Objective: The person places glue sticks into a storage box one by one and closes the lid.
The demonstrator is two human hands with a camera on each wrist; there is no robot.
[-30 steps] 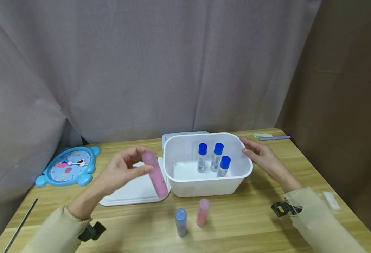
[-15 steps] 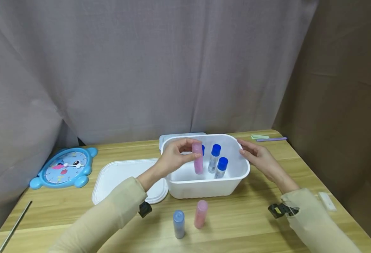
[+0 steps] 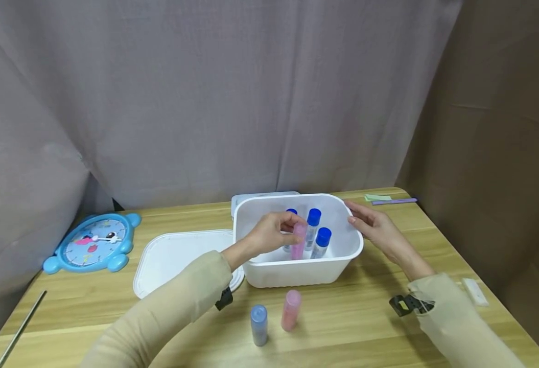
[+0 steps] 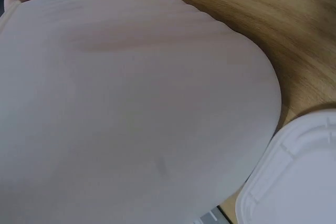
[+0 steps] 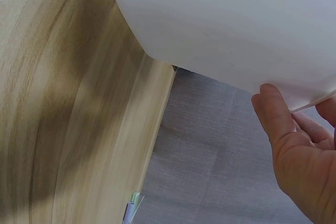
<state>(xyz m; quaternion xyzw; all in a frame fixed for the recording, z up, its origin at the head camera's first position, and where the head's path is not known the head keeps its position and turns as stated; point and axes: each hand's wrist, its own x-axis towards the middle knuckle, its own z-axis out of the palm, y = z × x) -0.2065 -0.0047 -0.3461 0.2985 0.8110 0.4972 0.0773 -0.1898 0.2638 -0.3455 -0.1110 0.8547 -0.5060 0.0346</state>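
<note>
In the head view, my left hand [image 3: 271, 234] pinches a pink glue stick [image 3: 299, 244] upright inside the white plastic bin [image 3: 292, 276]. Just behind and beside it stand clear glue sticks with blue caps, one [image 3: 323, 241] near the front wall and another [image 3: 312, 225] further back. A third blue cap is partly covered by my left hand. My right hand [image 3: 379, 227] grips the bin's right rim between thumb and fingers; the right wrist view shows its fingertips [image 5: 270, 90] against the outer wall. Only the bin's outside [image 4: 142, 93] fills the left wrist view.
A blue glue stick [image 3: 259, 325] and another pink one [image 3: 290, 311] stand in front of the bin. Left of it lie a white lid [image 3: 172, 255] and a blue toy clock [image 3: 95, 243]. A metal rod [image 3: 21, 327], purple pen [image 3: 394, 202] and white block [image 3: 474, 292] lie near the edges.
My left hand has carried the pink glue stick from over the lid rightward and down into the bin, turning it upright. The right hand stays at the rim.
</note>
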